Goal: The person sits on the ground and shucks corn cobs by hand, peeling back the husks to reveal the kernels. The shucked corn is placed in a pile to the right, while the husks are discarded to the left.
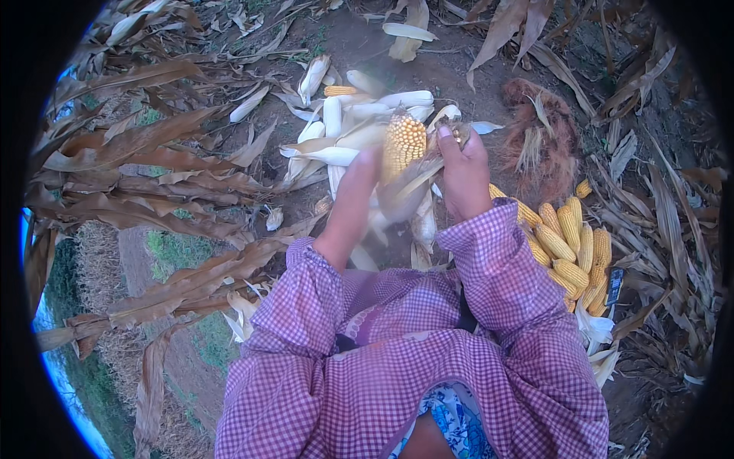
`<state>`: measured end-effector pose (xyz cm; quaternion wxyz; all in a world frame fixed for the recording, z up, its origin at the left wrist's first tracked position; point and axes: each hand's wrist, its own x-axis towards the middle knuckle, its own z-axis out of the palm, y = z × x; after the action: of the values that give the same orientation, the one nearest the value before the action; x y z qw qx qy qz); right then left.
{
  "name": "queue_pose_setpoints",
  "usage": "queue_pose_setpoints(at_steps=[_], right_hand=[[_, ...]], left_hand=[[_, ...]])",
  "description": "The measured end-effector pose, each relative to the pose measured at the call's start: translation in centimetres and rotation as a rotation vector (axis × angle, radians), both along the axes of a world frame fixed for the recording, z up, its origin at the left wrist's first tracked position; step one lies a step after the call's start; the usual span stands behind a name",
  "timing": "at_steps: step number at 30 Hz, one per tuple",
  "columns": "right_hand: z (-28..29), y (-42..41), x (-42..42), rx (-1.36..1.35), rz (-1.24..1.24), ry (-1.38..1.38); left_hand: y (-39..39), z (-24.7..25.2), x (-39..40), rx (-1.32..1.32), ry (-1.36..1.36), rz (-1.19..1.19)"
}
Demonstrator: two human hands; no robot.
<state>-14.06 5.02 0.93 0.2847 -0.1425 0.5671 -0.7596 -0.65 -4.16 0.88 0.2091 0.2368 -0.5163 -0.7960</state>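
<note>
A corn cob (406,139) with yellow kernels bared and its husk partly peeled down is between my two hands. My left hand (362,181) holds it from the left side, fingers blurred and partly hidden behind the cob and husk. Pinched at the right between the thumb and fingers of my right hand (463,166) is a piece of husk with brown silk (455,127). Loose husk (401,192) hangs below the cob, blurred. Just beyond my hands, several cobs in pale husks (332,117) lie heaped on the soil, with one bare yellow cob (340,90) at the heap's far side.
Several husked yellow cobs (555,241) are piled at the right, beside a small dark object bearing writing (615,286). Reddish-brown corn silk (542,137) lies beyond them. Dry corn stalks and leaves (143,189) spread on the left, more (668,212) on the right.
</note>
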Motion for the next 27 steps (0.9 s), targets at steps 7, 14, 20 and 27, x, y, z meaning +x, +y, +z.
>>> queue_pose_setpoints(at_steps=[7,14,20,27], right_hand=[[-0.6,-1.2,4.5,0.169,0.095,0.372],[1.1,-1.1,5.3,0.144,0.187,0.31],[2.0,1.1,4.0,0.144,0.127,0.573],[2.1,2.2,0.3,0.078,0.258,0.027]], left_hand=[[0.4,-1.3,-0.6,0.014,0.007,0.258],[-2.9,-1.3,0.5,0.435,0.117,0.386],[-7.1,1.5,3.5,0.582,0.153,0.652],[-12.0,0.2,7.4,0.506,0.336,0.96]])
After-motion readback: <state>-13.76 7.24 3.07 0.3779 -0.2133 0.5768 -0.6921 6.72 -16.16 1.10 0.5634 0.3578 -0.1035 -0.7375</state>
